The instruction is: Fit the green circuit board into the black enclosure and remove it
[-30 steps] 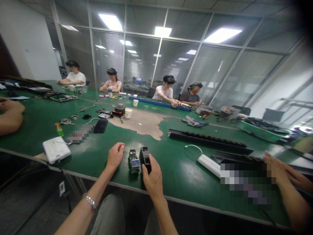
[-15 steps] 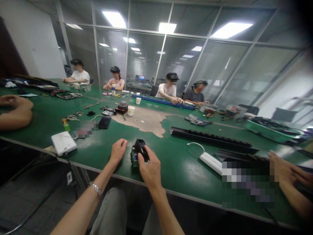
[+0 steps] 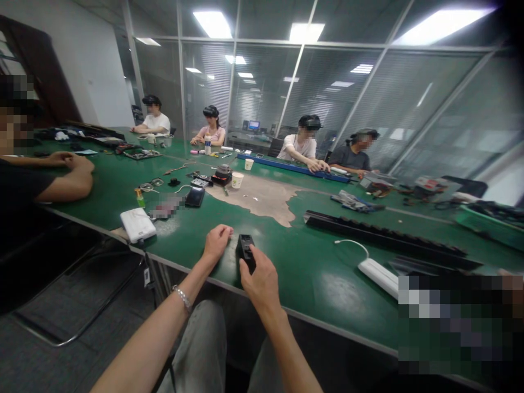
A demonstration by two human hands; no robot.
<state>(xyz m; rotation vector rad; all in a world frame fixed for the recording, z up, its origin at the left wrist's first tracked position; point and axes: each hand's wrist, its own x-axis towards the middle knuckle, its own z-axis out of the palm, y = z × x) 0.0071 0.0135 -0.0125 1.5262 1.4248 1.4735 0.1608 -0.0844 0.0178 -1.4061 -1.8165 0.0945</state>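
Near the front edge of the green table (image 3: 319, 262), my right hand (image 3: 262, 275) grips a small black box-shaped plastic housing (image 3: 245, 244), thumb on the near side and fingers over the right. The housing has recesses in its upper end and seems to stand on the tabletop. Just left of it, apart from it, my left hand (image 3: 216, 243) rests with fingers curled and pressed together. Whether anything small is between those fingertips is hidden.
A white power bank (image 3: 138, 225) and a dark phone (image 3: 195, 197) lie to the left. Paper cups (image 3: 237, 180) stand further back. To the right are a white power strip (image 3: 379, 278) and a long black rail (image 3: 388, 240). Several co-workers sit around the table; one person's forearm (image 3: 76, 183) rests at left.
The view has turned left, so everything appears shifted right. The green circuit board that showed beside the black housing is now out of sight, and the housing stands more upright in my right hand.
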